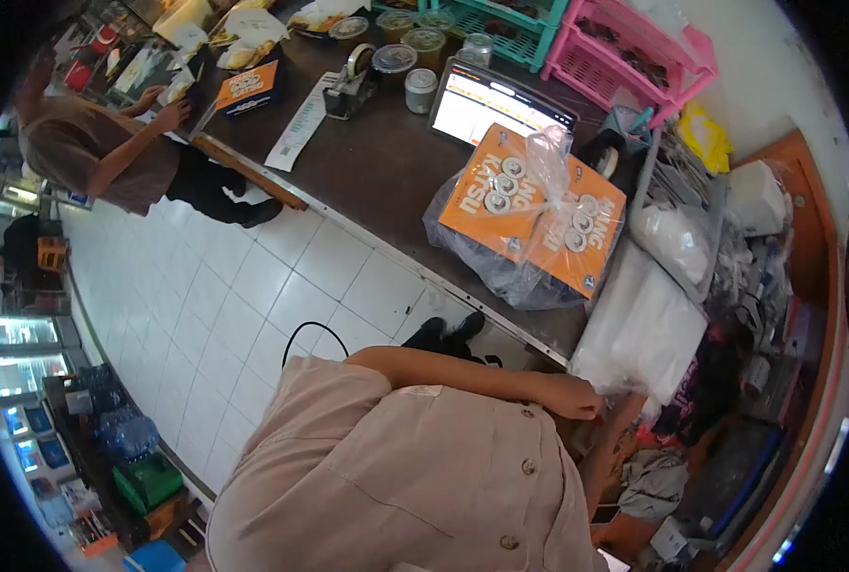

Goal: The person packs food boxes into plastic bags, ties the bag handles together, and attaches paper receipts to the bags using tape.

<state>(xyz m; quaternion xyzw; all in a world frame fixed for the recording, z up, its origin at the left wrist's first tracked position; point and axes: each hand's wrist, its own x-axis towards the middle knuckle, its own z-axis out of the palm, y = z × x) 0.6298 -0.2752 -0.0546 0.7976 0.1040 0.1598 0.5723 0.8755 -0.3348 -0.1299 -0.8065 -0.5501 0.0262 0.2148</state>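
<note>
My left forearm crosses in front of my beige shirt, and my left hand is closed at its end. It is beside a stack of clear plastic bags at the table's edge; what its fingers hold, if anything, is hidden. My right forearm reaches up towards the same bags, its fingers hard to make out. On the table beyond, two orange food boxes with white lettering sit side by side inside a knotted clear plastic bag.
A tablet, a tape dispenser, a paper receipt and lidded cups are on the dark table. Pink and green baskets stand behind. At far left, a co-worker handles food. Cluttered plastic and cloth lie right.
</note>
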